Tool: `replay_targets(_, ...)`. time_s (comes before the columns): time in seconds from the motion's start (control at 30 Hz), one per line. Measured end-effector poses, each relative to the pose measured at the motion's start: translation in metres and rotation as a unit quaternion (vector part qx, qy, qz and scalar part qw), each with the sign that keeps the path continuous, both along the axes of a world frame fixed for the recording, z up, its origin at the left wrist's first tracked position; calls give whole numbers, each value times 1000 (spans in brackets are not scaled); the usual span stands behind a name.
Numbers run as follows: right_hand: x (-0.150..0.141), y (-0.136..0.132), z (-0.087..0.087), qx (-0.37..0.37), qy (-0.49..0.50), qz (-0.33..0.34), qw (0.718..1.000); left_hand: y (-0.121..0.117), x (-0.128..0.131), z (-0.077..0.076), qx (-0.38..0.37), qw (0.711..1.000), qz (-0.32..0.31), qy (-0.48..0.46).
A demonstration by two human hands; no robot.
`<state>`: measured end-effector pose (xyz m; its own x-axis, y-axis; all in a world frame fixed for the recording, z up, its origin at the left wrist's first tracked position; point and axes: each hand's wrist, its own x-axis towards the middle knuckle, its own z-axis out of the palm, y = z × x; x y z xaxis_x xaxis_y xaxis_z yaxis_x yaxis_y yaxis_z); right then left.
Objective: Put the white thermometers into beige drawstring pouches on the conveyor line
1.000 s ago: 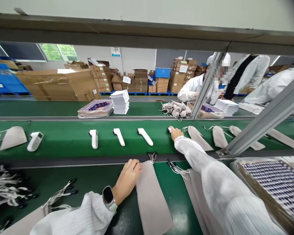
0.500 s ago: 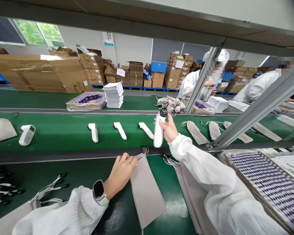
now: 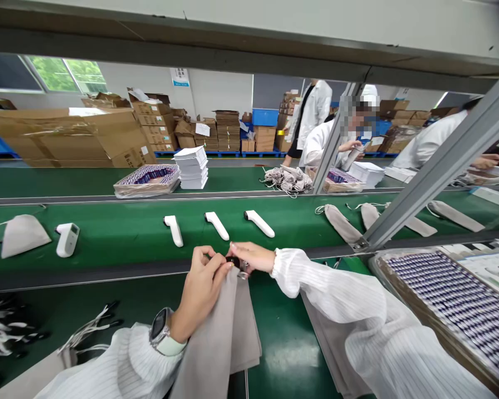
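Observation:
My left hand (image 3: 203, 288) is closed on the mouth of a grey drawstring pouch (image 3: 212, 338), which hangs toward me. At that mouth, my right hand (image 3: 253, 257) has its fingers closed round the black end of a handheld thermometer (image 3: 233, 260). The thermometer's white body is hidden, apparently within the cloth. Another grey pouch (image 3: 246, 332) lies just behind. Beyond my hands, white thermometers (image 3: 217, 225) with dark tips rest on the green belt (image 3: 120, 233). More flat pouches (image 3: 328, 338) lie beneath my right forearm.
A slanted metal post (image 3: 432, 160) rises at right, above a box of patterned batteries (image 3: 444, 299). Filled pouches (image 3: 341, 223) lie on the belt. Corded pouches (image 3: 45, 363) are at lower left. Co-workers in white (image 3: 322, 138) are across the line; an overhead shelf (image 3: 233, 50) spans the top.
My right hand has brought the thermometer down to the pouch mouth. My left hand has lifted that pouch. Items on the belt have shifted right. A standing person has appeared at the back.

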<state>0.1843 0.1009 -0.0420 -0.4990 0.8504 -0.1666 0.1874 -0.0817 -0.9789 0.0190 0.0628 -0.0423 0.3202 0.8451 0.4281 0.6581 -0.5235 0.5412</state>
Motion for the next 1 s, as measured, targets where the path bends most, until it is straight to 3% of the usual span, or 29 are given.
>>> replay_targets(0.17,2,-18,-8,-18,-102,39,994,-2,7,3,-9,1000,-20,5)
replay_targets(0.3,3,-35,-9,28,-105,61,992,-3,8,13,-36,999,-30,6)
replay_targets(0.37,13,-40,-12,95,-87,-4,992,-4,0,20,-58,998,-35,18)
replay_targets(0.43,34,-38,-18,171,-87,-116,974,-6,-14,28,-109,990,-51,69)
replay_targets(0.53,67,-32,-26,213,-107,-219,946,-14,-33,39,-220,959,-105,148)
replay_targets(0.6,72,-35,-29,200,-114,-193,954,-20,-31,45,-248,953,-129,116)
replay_targets(0.67,55,-48,-30,180,-84,-94,976,-26,-13,48,-240,961,-135,21)
replay_targets(0.77,9,-75,-27,116,65,85,987,-30,26,47,-206,963,-152,-86)
replay_targets(0.8,-1,-79,-24,96,122,96,983,-29,36,45,-176,968,-159,-84)
replay_targets(0.87,1,-75,-16,91,190,14,978,-24,43,35,-83,987,-128,-46)
replay_targets(0.93,35,-51,-4,143,154,-156,965,-15,33,17,-2,998,-55,23)
replay_targets(0.97,61,-32,3,178,95,-256,946,-11,25,6,8,998,-22,65)
replay_targets(1.0,90,-12,8,225,32,-364,903,-6,16,-6,-6,994,-18,110)
